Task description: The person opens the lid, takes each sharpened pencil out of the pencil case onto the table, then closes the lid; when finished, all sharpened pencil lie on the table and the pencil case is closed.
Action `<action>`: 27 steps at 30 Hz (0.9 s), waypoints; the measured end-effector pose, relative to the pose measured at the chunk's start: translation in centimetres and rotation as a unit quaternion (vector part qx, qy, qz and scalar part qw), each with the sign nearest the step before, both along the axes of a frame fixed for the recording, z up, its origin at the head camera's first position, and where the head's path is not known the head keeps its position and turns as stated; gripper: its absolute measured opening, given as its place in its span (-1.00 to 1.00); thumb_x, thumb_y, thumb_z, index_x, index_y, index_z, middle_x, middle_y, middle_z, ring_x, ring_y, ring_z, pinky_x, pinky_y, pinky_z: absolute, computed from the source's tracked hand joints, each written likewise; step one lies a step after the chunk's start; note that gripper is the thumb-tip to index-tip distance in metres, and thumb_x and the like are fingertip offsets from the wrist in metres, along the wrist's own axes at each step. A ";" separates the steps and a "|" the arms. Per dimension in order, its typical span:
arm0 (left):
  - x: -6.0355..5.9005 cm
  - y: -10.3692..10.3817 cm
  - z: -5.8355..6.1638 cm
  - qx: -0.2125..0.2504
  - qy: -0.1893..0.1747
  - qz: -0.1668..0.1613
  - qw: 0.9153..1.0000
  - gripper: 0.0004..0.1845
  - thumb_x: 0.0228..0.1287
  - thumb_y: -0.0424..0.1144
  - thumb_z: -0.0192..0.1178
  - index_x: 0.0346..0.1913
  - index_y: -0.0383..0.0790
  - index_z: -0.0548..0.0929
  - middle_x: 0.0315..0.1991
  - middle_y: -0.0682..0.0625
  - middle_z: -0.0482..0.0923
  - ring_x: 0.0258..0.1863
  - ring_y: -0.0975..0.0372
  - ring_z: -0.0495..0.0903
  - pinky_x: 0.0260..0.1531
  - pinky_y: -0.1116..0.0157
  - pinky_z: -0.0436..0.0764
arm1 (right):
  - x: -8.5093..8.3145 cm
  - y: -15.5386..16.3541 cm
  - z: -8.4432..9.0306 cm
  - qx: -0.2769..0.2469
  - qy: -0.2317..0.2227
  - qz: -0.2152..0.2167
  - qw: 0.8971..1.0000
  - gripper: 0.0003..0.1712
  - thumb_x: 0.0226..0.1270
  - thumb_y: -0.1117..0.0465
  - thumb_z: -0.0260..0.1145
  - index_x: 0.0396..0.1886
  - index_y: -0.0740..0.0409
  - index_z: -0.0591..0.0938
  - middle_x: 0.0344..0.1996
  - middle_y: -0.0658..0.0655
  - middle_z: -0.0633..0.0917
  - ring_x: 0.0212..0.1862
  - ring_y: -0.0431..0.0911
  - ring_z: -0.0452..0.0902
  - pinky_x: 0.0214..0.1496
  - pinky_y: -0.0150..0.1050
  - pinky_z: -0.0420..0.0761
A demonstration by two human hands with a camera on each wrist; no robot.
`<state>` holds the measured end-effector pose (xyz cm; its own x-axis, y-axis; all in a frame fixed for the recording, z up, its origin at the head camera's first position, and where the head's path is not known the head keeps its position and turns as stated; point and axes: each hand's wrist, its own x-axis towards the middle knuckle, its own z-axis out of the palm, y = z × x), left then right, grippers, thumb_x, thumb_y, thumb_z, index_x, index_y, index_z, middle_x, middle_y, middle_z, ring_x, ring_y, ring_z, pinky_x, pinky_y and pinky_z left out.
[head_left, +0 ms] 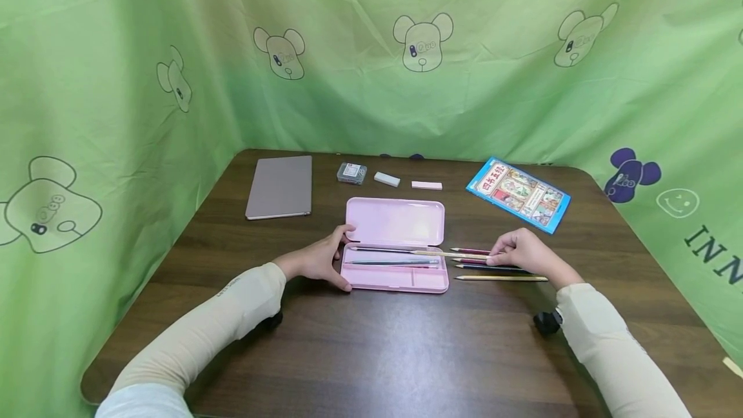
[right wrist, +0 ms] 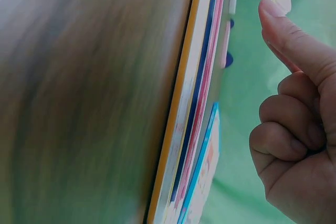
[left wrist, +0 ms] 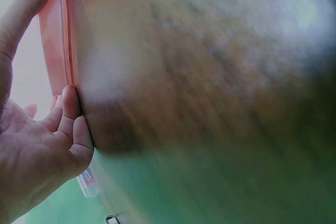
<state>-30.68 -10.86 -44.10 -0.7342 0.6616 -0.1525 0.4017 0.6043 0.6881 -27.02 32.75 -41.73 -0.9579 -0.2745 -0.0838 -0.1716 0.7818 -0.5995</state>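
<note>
Slim pale-yellow wooden pencil [head_left: 449, 254]: left end over the pink, rectangular, seemingly plastic pencil case [head_left: 371, 278], right portion pinched by the right grip [head_left: 525, 254]; presumably light, stiff, fragile at the point, best held mid-shaft. Case: on the brown wooden table [head_left: 371, 353], open; left grip [head_left: 313, 260] holds its left end; probably smooth, light. Contents: slender dark pencils [head_left: 395, 262].
</note>
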 end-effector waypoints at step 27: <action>-0.1 0.0 -0.2 -0.002 -0.004 0.000 1.000 0.22 -0.29 0.01 0.53 0.36 -0.03 -0.14 0.18 -0.10 0.18 -0.04 0.13 0.35 0.04 0.18 0.35 | 4.6 8.2 0.0 -0.005 -0.002 0.026 1.000 -0.87 0.02 0.21 0.43 -0.55 0.17 0.66 -0.63 -0.18 0.63 -0.52 -0.42 0.32 -0.47 -0.41 0.36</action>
